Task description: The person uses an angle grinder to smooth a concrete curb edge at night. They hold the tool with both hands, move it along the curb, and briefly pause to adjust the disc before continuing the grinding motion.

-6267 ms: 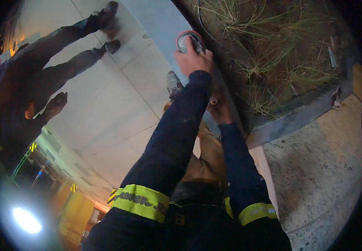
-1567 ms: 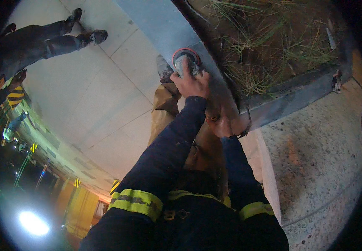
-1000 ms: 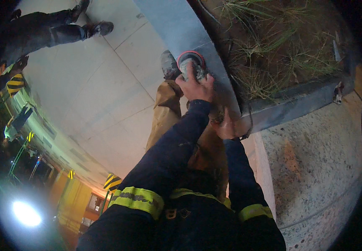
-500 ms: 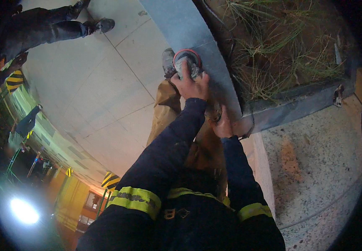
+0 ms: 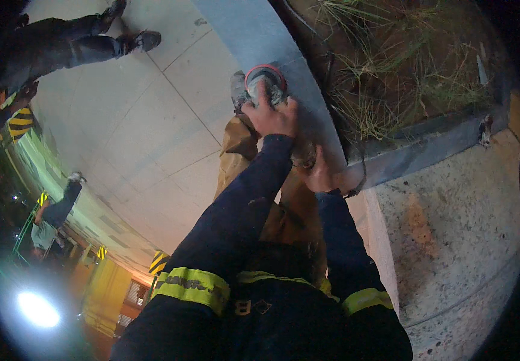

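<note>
A dusty handheld power sander or polisher (image 5: 266,86), round-headed with a red-rimmed disc, rests on the smooth grey curb (image 5: 259,33) of a planter. My left hand (image 5: 273,118) is closed over the tool's head, index finger laid along its top. Behind it, my right hand (image 5: 320,174) wraps the rear of the tool's body, which is partly hidden by my hands and sleeves. My shoe (image 5: 239,91) and brown trouser leg (image 5: 236,147) are just left of the tool head.
Right of the curb lies a soil bed with grass (image 5: 392,72). Pale paving (image 5: 170,120) spreads left, where one person (image 5: 61,48) stands close and another person (image 5: 58,210) is farther off. Speckled stone (image 5: 452,228) with a cable (image 5: 470,310) is at lower right. A bright lamp (image 5: 37,308) glares at lower left.
The tool and both hands stay on the curb, nearly in the same place, with a slight shift up and left in view. The far person has moved closer into view at the left.
</note>
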{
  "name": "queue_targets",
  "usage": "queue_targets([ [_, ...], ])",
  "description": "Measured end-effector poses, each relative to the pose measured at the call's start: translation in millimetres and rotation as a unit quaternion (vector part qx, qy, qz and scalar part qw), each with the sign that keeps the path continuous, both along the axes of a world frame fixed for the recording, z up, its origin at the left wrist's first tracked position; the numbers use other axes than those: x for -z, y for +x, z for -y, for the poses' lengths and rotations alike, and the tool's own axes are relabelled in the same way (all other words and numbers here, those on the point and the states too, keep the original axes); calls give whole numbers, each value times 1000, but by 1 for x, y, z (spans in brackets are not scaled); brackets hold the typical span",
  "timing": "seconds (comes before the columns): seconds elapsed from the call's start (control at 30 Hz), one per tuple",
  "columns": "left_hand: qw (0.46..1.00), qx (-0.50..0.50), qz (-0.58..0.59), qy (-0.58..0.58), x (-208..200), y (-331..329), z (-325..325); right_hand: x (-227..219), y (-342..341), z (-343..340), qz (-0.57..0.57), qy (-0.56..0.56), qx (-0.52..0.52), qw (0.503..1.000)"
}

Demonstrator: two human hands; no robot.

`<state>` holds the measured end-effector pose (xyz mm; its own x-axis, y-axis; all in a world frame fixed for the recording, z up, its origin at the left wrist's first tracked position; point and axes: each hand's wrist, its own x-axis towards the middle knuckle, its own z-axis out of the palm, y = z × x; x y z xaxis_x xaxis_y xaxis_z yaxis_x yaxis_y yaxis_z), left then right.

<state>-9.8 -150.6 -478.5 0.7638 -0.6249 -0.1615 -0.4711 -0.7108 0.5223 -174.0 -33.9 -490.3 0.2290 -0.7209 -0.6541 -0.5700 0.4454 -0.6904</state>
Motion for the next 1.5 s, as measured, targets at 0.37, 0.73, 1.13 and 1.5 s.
queue_targets([
  [0.37, 996, 52, -75, 4, -10, -43, 13, -28, -24, 12, -63, -75, 14, 995],
  [0.73, 1000, -4, -28, 5, -4, -5, -6, -13, -4, 3, -46, 48, -17, 998],
  [1.13, 998, 7, -56, 6, -11, -31, 10, -22, -24, 14, -133, -20, -69, 989],
  [1.5, 994, 29, -80, -68, 7, -7, 52, -42, 22, 69, 18, 89, 165, 982],
])
